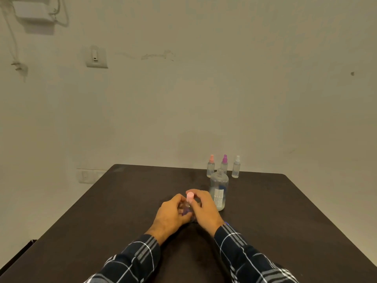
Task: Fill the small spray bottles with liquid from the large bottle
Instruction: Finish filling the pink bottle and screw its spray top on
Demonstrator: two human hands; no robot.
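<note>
Pink cap (pixel 190 196); dark table (pixel 122 201); navy plaid sleeves (pixel 240 248).

Dark table (pixel 102 211) against a beige wall (pixel 224 88), white switch plate (pixel 96 57), mounted white box (pixel 32 11), dangling plug (pixel 19 67)

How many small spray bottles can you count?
4. Three stand near the table's far edge: a pink-topped one, a purple-topped one behind the large bottle, a white-topped one. The fourth, also pink-topped, is gripped by the left hand and right hand.

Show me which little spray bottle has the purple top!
The middle bottle of the three standing at the back, just behind the large bottle. The left bottle has a pink top, the right bottle a white one.
</note>
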